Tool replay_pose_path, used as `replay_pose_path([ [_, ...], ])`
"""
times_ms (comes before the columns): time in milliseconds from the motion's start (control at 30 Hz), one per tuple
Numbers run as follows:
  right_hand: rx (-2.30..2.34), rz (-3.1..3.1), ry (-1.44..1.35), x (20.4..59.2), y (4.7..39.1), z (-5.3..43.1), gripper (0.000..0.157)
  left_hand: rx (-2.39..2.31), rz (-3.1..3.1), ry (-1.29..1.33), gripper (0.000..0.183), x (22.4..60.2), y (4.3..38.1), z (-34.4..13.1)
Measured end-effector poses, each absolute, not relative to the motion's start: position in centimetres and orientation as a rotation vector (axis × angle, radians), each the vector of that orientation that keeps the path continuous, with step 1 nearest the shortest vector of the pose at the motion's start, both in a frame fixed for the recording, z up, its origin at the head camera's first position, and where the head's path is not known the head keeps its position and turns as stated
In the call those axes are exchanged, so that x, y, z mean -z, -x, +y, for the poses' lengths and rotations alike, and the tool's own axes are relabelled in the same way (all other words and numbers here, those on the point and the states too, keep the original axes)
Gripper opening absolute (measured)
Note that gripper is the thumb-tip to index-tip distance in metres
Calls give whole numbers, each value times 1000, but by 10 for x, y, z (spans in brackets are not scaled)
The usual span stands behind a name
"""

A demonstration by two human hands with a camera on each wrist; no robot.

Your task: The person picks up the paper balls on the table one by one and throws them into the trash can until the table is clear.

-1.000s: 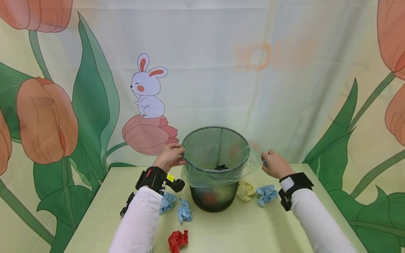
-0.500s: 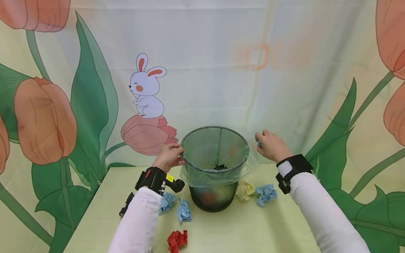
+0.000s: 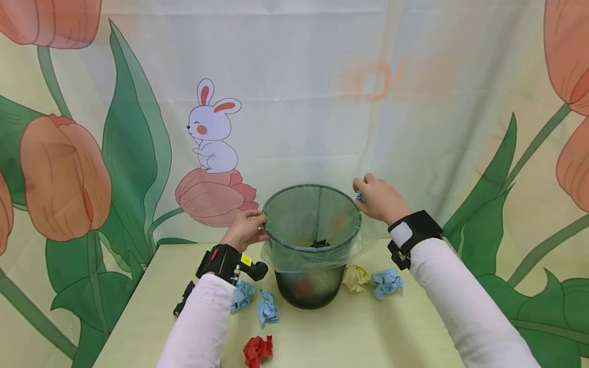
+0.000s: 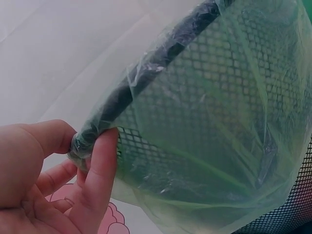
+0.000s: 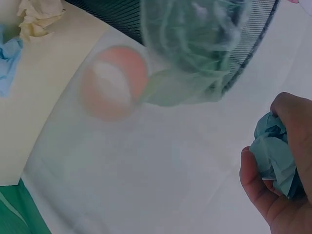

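Note:
A black mesh trash bin (image 3: 310, 289) stands on the table, lined with a thin green plastic bag (image 3: 299, 260) folded over its rim. My left hand (image 3: 244, 230) pinches the left side of the bagged rim; the left wrist view shows thumb and finger on either side of it. To the right of the rim and slightly above it, my right hand (image 3: 381, 198) holds a crumpled ball of blue paper (image 5: 275, 153), mostly covered by the fingers in the head view. Something black (image 3: 320, 244) lies inside the bin.
Crumpled paper lies around the bin: blue balls (image 3: 268, 308) at left and another blue ball (image 3: 387, 282) at right, a yellow ball (image 3: 356, 277) beside the base, a red ball (image 3: 258, 350) in front. A black piece (image 3: 184, 298) sits left of my forearm. A printed curtain hangs behind.
My right hand has risen and moved left toward the bin's rim, carrying the blue paper ball. The left hand keeps its grip on the rim, and the bin stays put.

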State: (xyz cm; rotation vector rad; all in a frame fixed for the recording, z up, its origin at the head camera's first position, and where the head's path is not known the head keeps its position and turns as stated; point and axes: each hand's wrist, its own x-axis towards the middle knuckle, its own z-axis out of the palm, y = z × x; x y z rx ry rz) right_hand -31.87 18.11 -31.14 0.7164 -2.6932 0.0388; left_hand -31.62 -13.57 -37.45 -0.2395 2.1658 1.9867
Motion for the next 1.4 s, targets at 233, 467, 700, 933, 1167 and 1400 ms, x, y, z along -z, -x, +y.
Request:
replay_pose_path([
  [233,-33,-2693,-770,299,316,164,22,-1992,2168,231,40,378,316,-136],
  [467,-51,-2647,-828,297,315,148,21,-1990,2163,238,39,378,316,-136],
  [700,-71,-2623,-890,301,314,133,20,-1989,2169,225,40,376,315,-135],
  [933,-88,-2592,-944,305,313,122,20,-1993,2166,208,40,375,314,-134],
  [1167,-85,-2599,-1008,305,310,112,25,-2015,2132,185,41,378,317,-136],
  [1400,-86,-2614,-1021,309,312,109,29,-2014,2128,191,42,379,317,-138],
])
